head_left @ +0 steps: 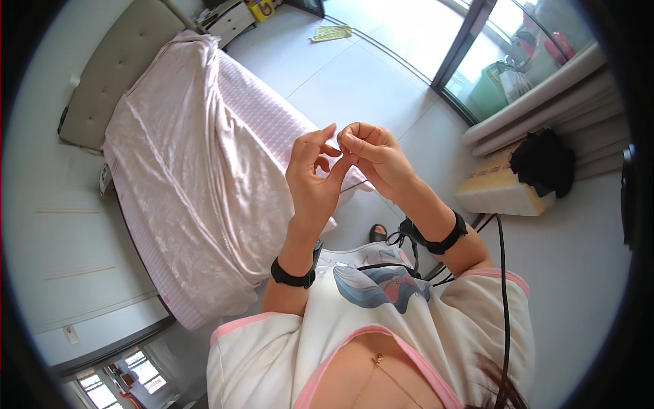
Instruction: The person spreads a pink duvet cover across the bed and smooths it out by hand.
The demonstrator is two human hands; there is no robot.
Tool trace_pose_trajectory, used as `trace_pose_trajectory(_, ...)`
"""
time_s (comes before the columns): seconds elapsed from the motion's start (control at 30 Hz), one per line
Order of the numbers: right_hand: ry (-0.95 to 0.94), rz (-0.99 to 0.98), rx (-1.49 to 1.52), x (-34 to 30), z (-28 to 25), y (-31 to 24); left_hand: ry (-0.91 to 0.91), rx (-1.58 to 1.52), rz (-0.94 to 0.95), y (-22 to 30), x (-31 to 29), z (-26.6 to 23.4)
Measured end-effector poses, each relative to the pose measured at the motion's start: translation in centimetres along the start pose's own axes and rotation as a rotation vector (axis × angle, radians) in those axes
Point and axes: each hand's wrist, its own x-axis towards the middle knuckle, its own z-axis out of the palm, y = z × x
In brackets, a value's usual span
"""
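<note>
Both hands are raised in front of my chest, fingertips meeting. My right hand [373, 153] is closed in a pinch, thumb against bent fingers; whatever it holds, if anything, is too small or hidden to make out. On its left, my left hand [315, 163] has its index finger raised and fingers apart and curved, while its thumb reaches up to touch the right fingertips. A short thin dark strand [354, 185] shows just below the hands, between the left thumb and right wrist; I cannot tell whether either hand holds it. Black bands circle both forearms.
A bed with a pink blanket [184, 157] fills the left side. At the right, a black cloth item [543, 162] lies on a yellow-and-white package [501, 187]. A black cable [504, 293] runs down my right side. A glass sliding door [470, 61] stands at the far right.
</note>
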Motion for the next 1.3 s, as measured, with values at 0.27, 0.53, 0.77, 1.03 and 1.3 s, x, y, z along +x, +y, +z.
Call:
trace_pose_trajectory(0.27, 0.216, -0.096, -0.048, 1.1, -10.6, -9.6, -0.235, 0.081, -0.062, -0.1, 6.7, 12.3)
trace_pose_trajectory(0.53, 0.240, 0.034, 0.046, 8.9, -19.4, -17.3, -0.277, -0.353, -0.349, -5.0, 17.2, 20.2)
trace_pose_trajectory(0.77, 0.239, 0.120, 0.009, 20.0, -23.3, -24.4, -0.155, -0.467, -0.399, -8.9, 28.4, 24.6)
trace_pose_trajectory(1.03, 0.036, 0.214, -0.005, 33.0, -27.3, -29.0, -0.024, -0.537, -0.469, -12.1, 38.9, 27.4)
trace_pose_trajectory(1.3, -0.214, 0.331, -0.064, 47.7, -25.7, -31.1, 0.306, -0.774, -0.414, -13.9, 48.2, 25.7)
